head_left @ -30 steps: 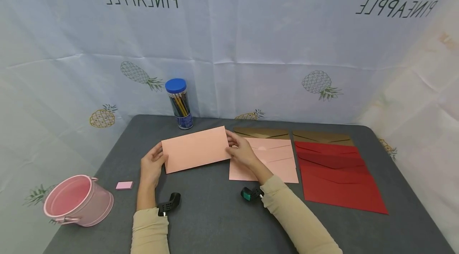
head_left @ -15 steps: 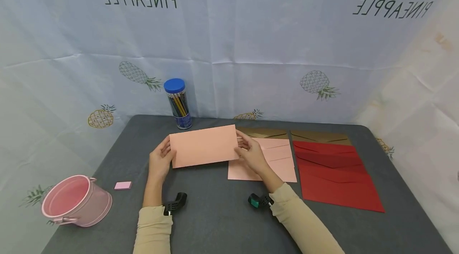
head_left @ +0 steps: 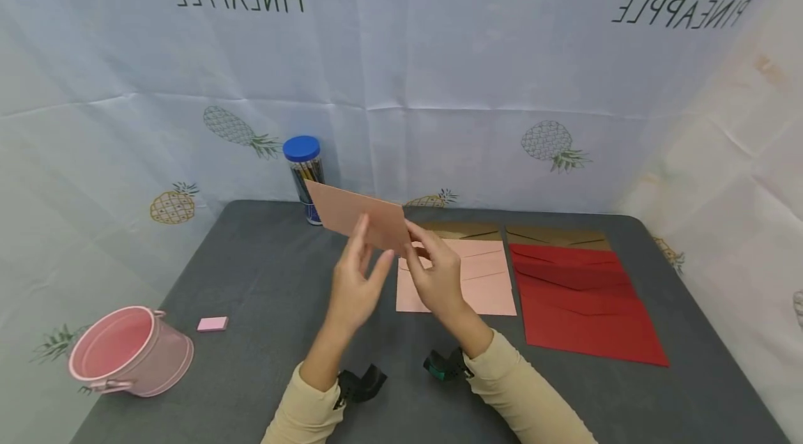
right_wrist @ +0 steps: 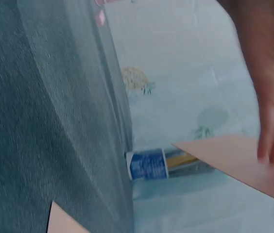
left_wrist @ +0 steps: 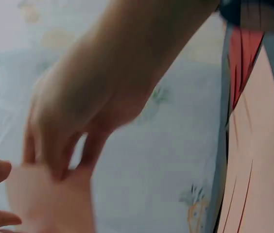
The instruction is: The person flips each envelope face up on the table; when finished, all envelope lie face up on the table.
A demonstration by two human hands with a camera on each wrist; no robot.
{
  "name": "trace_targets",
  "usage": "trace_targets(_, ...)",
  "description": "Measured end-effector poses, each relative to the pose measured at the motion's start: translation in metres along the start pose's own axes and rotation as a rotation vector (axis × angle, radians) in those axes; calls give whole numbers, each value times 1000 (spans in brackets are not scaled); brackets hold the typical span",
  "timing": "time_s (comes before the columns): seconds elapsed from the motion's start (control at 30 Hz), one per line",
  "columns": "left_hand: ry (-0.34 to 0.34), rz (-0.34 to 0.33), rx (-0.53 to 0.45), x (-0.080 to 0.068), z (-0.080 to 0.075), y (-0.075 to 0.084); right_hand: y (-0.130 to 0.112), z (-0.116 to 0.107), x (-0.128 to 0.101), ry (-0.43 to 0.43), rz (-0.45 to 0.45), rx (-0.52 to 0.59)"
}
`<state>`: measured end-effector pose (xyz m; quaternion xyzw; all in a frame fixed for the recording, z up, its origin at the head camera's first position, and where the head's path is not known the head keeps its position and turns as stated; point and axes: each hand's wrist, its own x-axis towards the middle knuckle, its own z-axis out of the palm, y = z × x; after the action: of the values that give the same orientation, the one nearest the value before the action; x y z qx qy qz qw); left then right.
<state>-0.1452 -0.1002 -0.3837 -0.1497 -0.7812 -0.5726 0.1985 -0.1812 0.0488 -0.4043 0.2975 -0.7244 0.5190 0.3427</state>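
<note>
Against pineapple cloth, above the grey table at frame centre, a pink envelope is being pinched at its lower corner by the right hand, while the left hand is being held open against it, so a light, even grip is probably being called for.

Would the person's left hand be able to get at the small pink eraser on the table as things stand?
Probably yes. The left hand is open beside the lifted pink envelope, which the right hand pinches, and only bare grey table lies between it and the pink eraser.
</note>
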Motion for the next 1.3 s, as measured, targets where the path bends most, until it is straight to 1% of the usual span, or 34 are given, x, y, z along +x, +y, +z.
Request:
trace_targets(0.07,-13,37,-31,-4,8,7,-7,2,-1,-26,-111,-35)
trace_targets(0.17,11,72,-128,-7,13,10,-15,4,-4,-91,-222,-42)
trace_targets(0.23,22,83,-221,-8,14,10,-17,3,-5,-137,-248,-32)
trace_targets(0.3,14,97,-315,-8,14,9,-18,1,-5,-179,-238,-1)
trace_targets(0.37,14,102,-365,-8,13,8,-18,-4,-5,-228,-200,41)
trace_targets(0.43,22,98,-395,-7,13,6,-16,-9,-7,-279,-157,77)
trace_targets(0.5,39,74,-411,-6,13,4,-11,-16,-9,-315,-119,92)
trace_targets(0.57,56,35,-428,-5,12,2,-3,-24,-14,-308,-78,75)
trace_targets(0.67,67,-26,-462,-3,12,-2,13,-38,-22,-211,-11,3)
trace_targets(0.8,50,-87,-522,1,10,-9,35,-60,-34,-31,133,-109)
trace_targets(0.83,44,-104,-535,2,10,-11,39,-65,-36,-6,180,-129)
trace_targets(0.9,27,-141,-568,5,8,-16,47,-75,-38,22,271,-132)
trace_targets(0.97,8,-177,-588,6,6,-21,53,-83,-39,29,357,-104)
trace_targets(1.1,-52,-223,-626,9,0,-35,62,-95,-36,15,497,33)
trace_targets(1.2,-105,-249,-654,9,-3,-47,67,-101,-35,-12,556,134)
trace_targets(1.3,-136,-276,-650,9,-5,-58,70,-107,-36,-49,576,186)
